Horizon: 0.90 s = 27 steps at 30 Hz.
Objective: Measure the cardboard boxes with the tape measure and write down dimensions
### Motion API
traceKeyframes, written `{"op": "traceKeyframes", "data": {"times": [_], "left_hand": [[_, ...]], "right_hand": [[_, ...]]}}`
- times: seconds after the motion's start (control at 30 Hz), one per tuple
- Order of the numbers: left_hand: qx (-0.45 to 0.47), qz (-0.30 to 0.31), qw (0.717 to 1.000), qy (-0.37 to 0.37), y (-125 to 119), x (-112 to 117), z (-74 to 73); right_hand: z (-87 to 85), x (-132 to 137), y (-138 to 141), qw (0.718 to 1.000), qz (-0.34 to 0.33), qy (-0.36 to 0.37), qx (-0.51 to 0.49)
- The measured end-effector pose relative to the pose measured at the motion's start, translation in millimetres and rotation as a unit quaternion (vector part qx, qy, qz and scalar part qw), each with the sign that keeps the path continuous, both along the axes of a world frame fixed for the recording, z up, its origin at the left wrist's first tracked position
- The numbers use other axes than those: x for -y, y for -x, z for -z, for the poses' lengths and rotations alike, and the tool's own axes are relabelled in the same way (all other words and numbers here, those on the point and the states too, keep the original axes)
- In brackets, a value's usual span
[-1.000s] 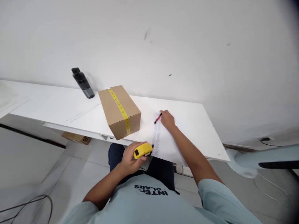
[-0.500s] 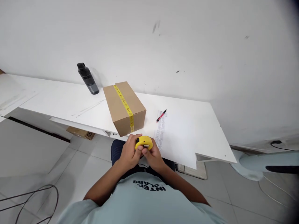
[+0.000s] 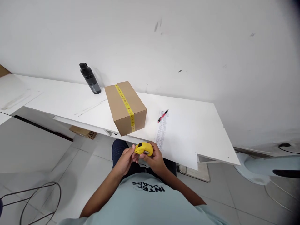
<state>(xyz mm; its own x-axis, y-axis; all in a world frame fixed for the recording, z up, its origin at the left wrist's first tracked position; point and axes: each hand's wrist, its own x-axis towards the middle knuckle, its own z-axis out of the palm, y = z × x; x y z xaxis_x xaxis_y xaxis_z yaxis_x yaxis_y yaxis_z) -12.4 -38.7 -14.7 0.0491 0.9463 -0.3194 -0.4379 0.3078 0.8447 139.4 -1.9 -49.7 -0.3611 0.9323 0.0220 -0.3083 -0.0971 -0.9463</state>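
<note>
A yellow tape measure (image 3: 145,148) with a black button is held in front of my lap, just off the table's front edge. My right hand (image 3: 156,160) wraps round its right side, thumb along the lower face. My left hand (image 3: 126,160) pinches at the tape measure's left end, thumb and fingertips drawn together there. Whether it grips the case or the tape's end tab is too small to make out. Beyond my hands sits a closed cardboard box (image 3: 124,101), sealed with yellow printed tape.
On the white table (image 3: 201,125) lie a paper sheet (image 3: 180,140) with writing and a red-and-black pen (image 3: 162,116). A dark water bottle (image 3: 90,78) stands against the wall. Below are another carton (image 3: 83,132) and a wire-framed stool or chair (image 3: 39,200).
My left hand has slid down and left from the tape measure's top to its left end. The tape measure has tilted and dropped slightly in my right hand. The view has shifted a little.
</note>
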Motion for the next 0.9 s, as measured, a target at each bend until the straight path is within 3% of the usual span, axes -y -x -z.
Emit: {"op": "traceKeyframes", "data": {"times": [0.13,0.27,0.33,0.43,0.53,0.6,0.73,0.8,0.9], "left_hand": [[0.07,0.005,0.997,0.028,7.4,9.3,0.5],[0.036,0.029,0.999,-0.002,16.0,18.4,-0.3],[0.012,0.023,0.999,-0.028,25.3,20.9,-8.3],[-0.046,-0.05,0.994,-0.082,53.7,16.9,-30.4],[-0.121,-0.206,0.962,-0.133,94.2,-0.7,-55.4],[-0.141,-0.277,0.94,-0.143,117.5,-19.0,-68.3],[-0.143,-0.29,0.938,-0.127,133.0,-53.3,-81.8],[-0.156,-0.291,0.935,-0.129,126.9,-62.4,-84.0],[-0.176,-0.271,0.937,-0.133,111.4,-66.8,-82.4]], "right_hand": [[-2.8,1.0,2.6,0.996,-0.084,0.003,-0.022],[-18.3,-10.4,-1.2,0.976,-0.199,-0.079,-0.035],[-26.1,-21.3,-3.2,0.969,-0.216,-0.118,-0.036],[-35.9,-51.0,-4.8,0.98,-0.14,-0.136,-0.043],[-48.5,-103.3,-4.0,0.991,0.016,-0.115,-0.068],[-58.3,-145.5,-2.2,0.977,0.131,-0.137,-0.098],[-68.9,-210.8,1.8,0.957,0.224,-0.182,-0.043],[-68.3,-222.6,3.3,0.956,0.235,-0.175,-0.026],[-65.4,-218.8,2.9,0.958,0.237,-0.162,-0.005]]}}
